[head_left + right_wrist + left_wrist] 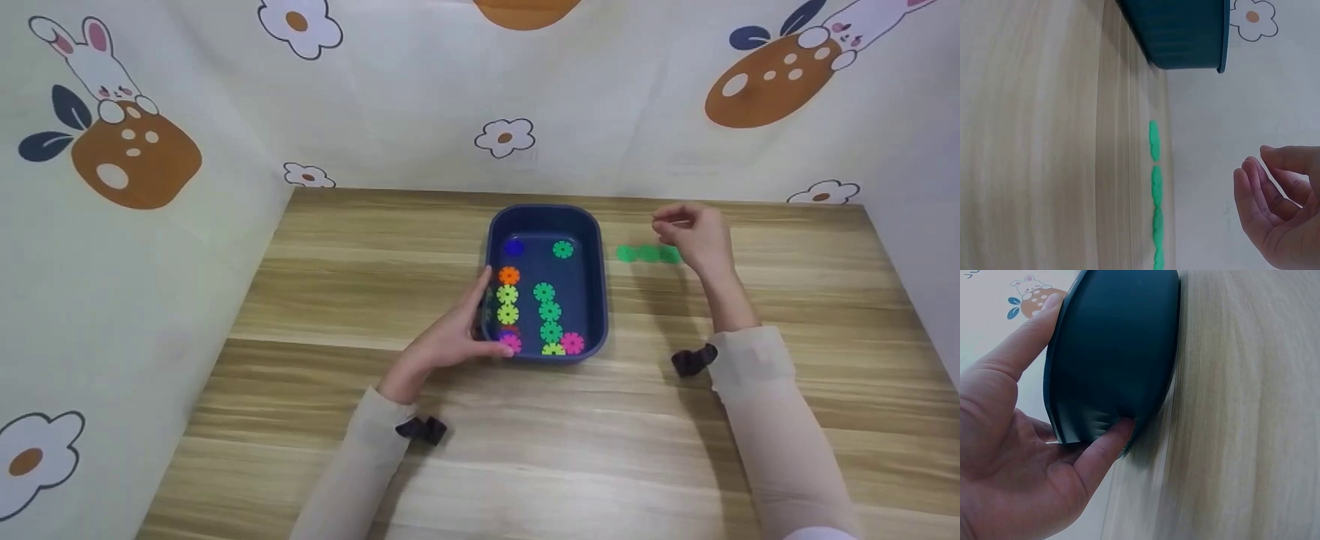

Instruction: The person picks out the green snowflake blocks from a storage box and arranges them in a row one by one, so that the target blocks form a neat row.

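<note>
A dark blue plastic tub [574, 281] stands on the table with several notched plastic discs inside, in orange, yellow, green, pink and blue. My left hand [450, 334] grips the tub's near left corner, fingers along the side and thumb at the near end. The left wrist view shows that thumb [1112, 441] pressed against the outer wall. To the right of the tub lies a row of green notched discs [648, 253], seen edge-on in the right wrist view. Above the row's right end hovers my right hand [699, 234], fingers loosely bent, nothing visible between thumb and fingertips.
The wood-grain table [337, 270] meets a patterned cloth backdrop [405, 97] behind the tub, and cloth also rises at both sides. Black wrist mounts [694, 361] stick out from both sleeves close over the tabletop.
</note>
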`<state>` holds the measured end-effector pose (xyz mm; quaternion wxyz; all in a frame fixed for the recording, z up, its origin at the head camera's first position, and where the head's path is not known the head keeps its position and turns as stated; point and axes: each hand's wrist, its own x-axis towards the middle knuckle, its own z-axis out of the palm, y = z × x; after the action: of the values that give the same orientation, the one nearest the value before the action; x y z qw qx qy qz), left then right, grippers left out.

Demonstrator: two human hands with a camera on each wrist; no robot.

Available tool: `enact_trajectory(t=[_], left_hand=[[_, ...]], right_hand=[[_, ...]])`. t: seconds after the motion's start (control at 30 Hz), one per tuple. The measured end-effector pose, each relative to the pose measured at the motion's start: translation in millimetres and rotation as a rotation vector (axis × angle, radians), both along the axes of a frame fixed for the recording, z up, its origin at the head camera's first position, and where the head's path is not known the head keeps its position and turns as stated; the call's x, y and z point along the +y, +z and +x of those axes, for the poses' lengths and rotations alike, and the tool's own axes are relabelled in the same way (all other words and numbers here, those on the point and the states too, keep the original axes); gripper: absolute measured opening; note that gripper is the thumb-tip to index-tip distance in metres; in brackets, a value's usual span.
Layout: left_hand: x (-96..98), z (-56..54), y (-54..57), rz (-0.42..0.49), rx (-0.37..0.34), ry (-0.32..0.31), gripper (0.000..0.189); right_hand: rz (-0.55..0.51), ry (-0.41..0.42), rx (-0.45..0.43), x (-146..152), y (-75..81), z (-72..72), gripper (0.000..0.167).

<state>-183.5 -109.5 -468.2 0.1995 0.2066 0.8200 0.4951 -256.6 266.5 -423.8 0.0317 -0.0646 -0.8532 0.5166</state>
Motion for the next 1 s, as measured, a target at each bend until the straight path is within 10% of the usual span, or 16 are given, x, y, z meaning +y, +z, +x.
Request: enact_trajectory(t=[1.0], left_hand=[[0.3,-0.5,-0.7,0.005,-0.009,-0.006,0.124]], right_hand=[[0.073,0.109,0.073,-51,8.6,8.6,0.018]])
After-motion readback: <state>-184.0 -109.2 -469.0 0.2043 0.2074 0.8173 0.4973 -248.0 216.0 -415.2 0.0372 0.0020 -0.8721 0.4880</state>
